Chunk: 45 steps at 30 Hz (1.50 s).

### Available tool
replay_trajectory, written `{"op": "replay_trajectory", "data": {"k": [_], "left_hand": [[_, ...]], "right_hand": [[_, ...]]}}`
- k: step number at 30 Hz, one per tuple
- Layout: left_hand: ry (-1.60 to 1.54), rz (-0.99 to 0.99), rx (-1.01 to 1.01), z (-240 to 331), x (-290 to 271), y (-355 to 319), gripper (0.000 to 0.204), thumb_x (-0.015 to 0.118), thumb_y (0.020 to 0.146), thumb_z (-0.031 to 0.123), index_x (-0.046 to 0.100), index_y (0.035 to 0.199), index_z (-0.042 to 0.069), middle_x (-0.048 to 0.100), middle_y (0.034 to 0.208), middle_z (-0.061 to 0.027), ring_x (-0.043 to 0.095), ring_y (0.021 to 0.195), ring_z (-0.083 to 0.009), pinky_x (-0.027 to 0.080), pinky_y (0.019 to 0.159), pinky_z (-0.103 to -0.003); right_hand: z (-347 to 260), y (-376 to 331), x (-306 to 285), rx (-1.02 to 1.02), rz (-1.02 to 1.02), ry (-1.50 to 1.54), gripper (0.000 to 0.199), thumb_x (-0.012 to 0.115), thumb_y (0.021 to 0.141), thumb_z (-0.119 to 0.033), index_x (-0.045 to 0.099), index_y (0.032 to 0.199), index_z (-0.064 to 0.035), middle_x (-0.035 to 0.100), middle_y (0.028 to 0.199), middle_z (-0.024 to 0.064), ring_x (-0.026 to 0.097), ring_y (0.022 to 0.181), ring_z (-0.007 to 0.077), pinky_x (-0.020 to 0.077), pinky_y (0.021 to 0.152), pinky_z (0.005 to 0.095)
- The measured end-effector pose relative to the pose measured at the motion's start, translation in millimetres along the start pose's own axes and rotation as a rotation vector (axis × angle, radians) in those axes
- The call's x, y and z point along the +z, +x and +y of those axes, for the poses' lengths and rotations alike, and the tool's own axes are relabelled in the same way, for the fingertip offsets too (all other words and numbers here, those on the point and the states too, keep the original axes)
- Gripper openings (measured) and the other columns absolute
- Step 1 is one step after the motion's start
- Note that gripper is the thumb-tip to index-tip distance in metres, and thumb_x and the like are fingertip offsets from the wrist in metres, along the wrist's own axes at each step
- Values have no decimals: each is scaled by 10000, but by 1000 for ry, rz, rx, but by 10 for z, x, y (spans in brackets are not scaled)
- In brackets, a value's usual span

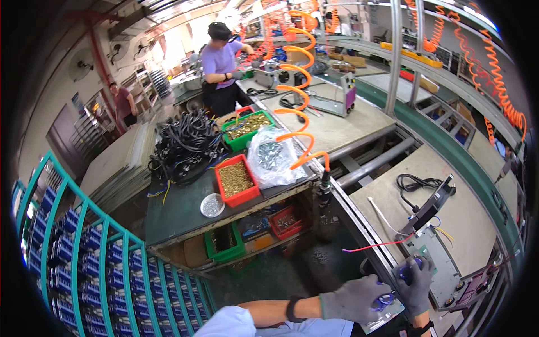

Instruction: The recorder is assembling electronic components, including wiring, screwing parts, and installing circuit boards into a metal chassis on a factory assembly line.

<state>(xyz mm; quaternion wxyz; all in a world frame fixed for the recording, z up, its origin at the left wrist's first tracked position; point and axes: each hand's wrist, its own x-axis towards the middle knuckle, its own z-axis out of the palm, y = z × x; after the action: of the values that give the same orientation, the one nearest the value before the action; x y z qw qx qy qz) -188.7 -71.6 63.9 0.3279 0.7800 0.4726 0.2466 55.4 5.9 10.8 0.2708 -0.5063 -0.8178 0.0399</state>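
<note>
both hands wear grey gloves and meet at the near edge of the bench (466,213), low in the view. the left hand (355,299) comes in from the lower edge, its fingers curled shut around a small blue part (384,302) that shows only as a sliver between them. the right hand (416,285) sits just beside it, fingers closed on a blue knob (406,272) at the near corner of a grey metal unit (435,255). the 2 hands touch or nearly touch; which one, i cannot tell. a black band circles the left wrist.

the unit lies flat on the bench, with a black panel (431,205) tilted up at its far side. a red wire (376,246) runs from the unit out past the bench edge to the left, and a white wire (383,216) arcs across the bench just above it. a black cable (416,182) lies coiled further back.

well apart to the left stands a second bench with a red bin (237,181) of brass bits, a green bin (248,128) behind it, a clear bag (272,158) of metal pieces between them, a small round dish (212,205) and a heap of black cords (185,145). an orange coiled hose (296,95) hangs down over it. a teal rack (84,264) of blue boxes fills the lower left. a person in a purple shirt (218,59) works far back.
</note>
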Motion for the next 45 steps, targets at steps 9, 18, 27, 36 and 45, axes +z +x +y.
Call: {"op": "replay_trajectory", "data": {"k": [9, 18, 27, 36, 45], "left_hand": [[564, 1056, -669, -1285, -2008, -1903, 591, 859, 711, 265, 703, 1262, 118, 684, 1109, -183, 693, 988, -334, 567, 892, -463], [877, 788, -1413, -2781, -2857, -2878, 582, 714, 818, 394, 627, 1338, 148, 627, 1260, -269, 647, 1151, -472, 525, 1025, -510], [624, 842, -310, -2003, -1649, -848, 465, 665, 895, 119, 596, 1344, 20, 618, 1321, -241, 595, 1247, -408, 462, 1099, -497], [320, 250, 539, -774, 530, 1354, 328, 687, 882, 94, 653, 1205, 48, 670, 1129, -147, 661, 1094, -331, 548, 952, -441], [399, 226, 567, -947, 878, 1740, 332, 670, 863, 160, 647, 1183, 73, 682, 1185, -117, 639, 1163, -327, 500, 1014, -463]], "right_hand": [[-64, -52, -158, -67, 29, -239, 791, 796, 723, -212, 550, 1453, -32, 562, 1364, 259, 511, 1242, 493, 405, 1104, 594], [-156, -126, -267, 169, 38, -291, 1012, 890, 711, -479, 478, 1537, -64, 555, 1372, 275, 561, 1213, 459, 455, 1021, 566], [-348, -4, -156, 496, 42, -256, 1089, 901, 666, -598, 476, 1518, -69, 544, 1299, 250, 599, 1239, 475, 616, 745, 505], [-433, 46, -66, 661, 49, -255, 764, 878, 711, -488, 565, 1260, -59, 541, 1292, 236, 658, 1105, 413, 640, 686, 463], [-177, 3, -308, 47, -120, -471, 920, 903, 650, -416, 538, 1446, -133, 546, 1424, 184, 621, 1182, 331, 477, 1020, 496]]}}
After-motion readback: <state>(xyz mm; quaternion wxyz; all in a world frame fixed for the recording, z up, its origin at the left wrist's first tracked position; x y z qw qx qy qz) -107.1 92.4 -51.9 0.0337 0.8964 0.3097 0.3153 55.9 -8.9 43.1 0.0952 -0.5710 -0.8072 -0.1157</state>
